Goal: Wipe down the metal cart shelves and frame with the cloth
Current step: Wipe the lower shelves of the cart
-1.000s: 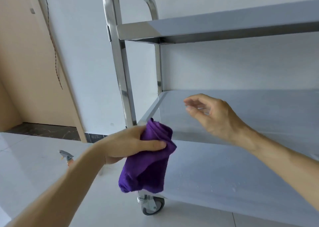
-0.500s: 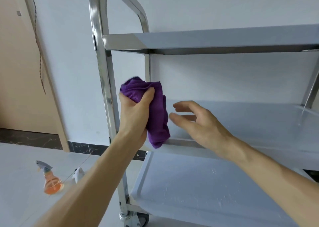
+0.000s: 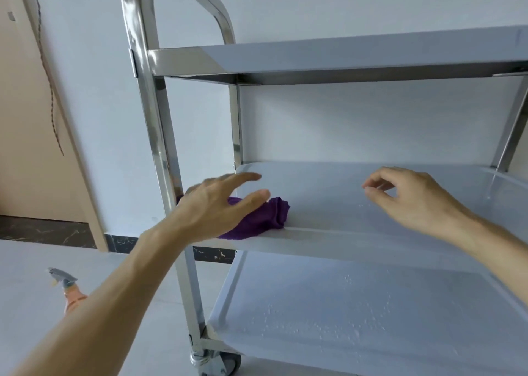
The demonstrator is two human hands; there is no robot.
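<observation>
The purple cloth [image 3: 258, 218] lay bunched on the middle shelf [image 3: 371, 204] of the metal cart [image 3: 154, 118], at its front left corner, beside the upright post. The left hand [image 3: 217, 207] was directly over the cloth with fingers extended and spread; contact could not be confirmed. The right hand [image 3: 411, 201] was above the same shelf, well apart from the cloth, fingers loosely curled and holding nothing. Droplets covered the bottom shelf [image 3: 343, 318]. A spray bottle [image 3: 68, 290] lay on the floor.
</observation>
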